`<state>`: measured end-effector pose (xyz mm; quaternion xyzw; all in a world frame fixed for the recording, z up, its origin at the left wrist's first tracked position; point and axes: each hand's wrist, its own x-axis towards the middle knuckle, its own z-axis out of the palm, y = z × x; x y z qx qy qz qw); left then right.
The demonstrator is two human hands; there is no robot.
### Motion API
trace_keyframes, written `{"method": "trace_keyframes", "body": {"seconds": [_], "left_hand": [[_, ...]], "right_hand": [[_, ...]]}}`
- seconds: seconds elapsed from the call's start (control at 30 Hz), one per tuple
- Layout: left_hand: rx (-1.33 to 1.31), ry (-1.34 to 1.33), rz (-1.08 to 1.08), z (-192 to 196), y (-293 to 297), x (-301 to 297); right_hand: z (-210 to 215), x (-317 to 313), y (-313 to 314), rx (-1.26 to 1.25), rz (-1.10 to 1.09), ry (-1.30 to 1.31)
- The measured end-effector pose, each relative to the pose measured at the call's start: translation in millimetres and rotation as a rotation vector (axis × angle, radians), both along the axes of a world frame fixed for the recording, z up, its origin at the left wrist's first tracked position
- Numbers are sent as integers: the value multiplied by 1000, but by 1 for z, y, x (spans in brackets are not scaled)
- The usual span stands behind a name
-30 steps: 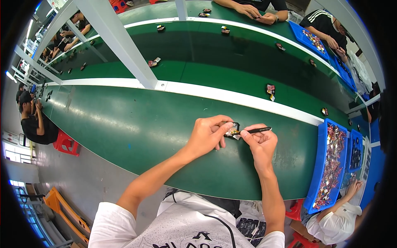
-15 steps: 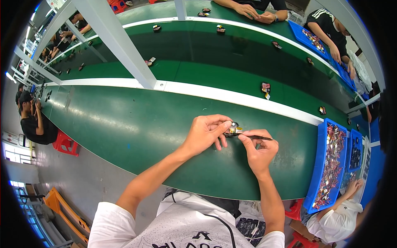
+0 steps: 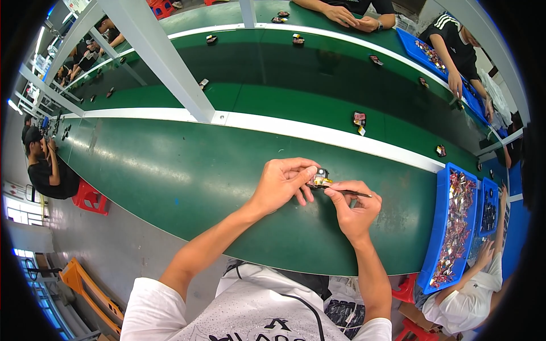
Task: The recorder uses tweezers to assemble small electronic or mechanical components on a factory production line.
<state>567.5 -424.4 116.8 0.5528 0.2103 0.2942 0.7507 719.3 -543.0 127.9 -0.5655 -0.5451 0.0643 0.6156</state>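
Over the green worktop, my left hand pinches a small black electronic assembly between thumb and fingers. Yellow and silver parts show inside its casing. Just to the right, my right hand is closed around a thin dark tool, which looks like tweezers. The tool's tip meets the lower right side of the assembly, close to the yellow part. Fingers cover part of the casing, so the exact contact is hidden.
Beyond a white rail, a green conveyor belt carries several small assemblies. A blue tray of red and silver parts stands at right, beside a smaller blue tray. A white post rises at left. Co-workers sit around.
The assemblies on the belt have shifted slightly left. My right hand and tool have tilted a little, while my left hand stays nearly still. The co-worker at lower right has reached an arm forward.
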Motion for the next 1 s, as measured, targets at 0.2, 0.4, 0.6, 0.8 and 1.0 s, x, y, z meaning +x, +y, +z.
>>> {"method": "trace_keyframes", "body": {"seconds": [0.2,0.4,0.6,0.8,1.0], "left_hand": [[40,51,7,0,-1,-1],[63,42,27,0,1,-2],[46,34,30,0,0,-2],[9,21,46,0,-1,-1],[52,64,16,5,1,-2]], "right_hand": [[-4,2,-1,-110,29,214],[2,1,0,-73,-3,137],[2,-2,0,-61,-15,7],[2,-1,1,-20,4,-67],[4,-1,-2,-53,2,-116]]}}
